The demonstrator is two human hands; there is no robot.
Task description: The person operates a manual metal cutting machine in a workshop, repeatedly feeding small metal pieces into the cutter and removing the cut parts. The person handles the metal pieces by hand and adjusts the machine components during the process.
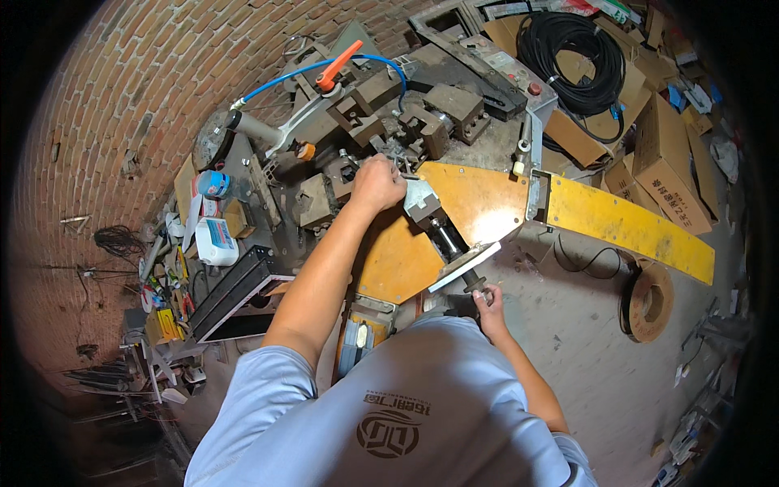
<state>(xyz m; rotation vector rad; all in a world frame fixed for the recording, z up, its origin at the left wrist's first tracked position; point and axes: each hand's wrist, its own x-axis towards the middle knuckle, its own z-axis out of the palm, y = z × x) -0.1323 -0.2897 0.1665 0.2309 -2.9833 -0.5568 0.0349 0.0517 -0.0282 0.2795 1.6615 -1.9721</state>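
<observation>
My left hand (379,185) is closed at the metal clamp blocks in the middle of the machine. Its fingertips are around something small that I cannot make out. Close to the lower edge of the machine, my right hand (488,310) grips the end of a dark metal shaft (472,280). That shaft passes through a pale plate (464,266) and runs up toward a grey metal block (420,200). Yellow cover panels (479,195) lie on both sides of the shaft's slot.
An orange lever (339,66) and a blue air hose (296,75) stand above the clamps. A yellow arm (629,234) extends right. A white bottle (217,241) and blue jar (213,184) stand left. Coiled black cable (572,61) and a cardboard box (669,162) are upper right.
</observation>
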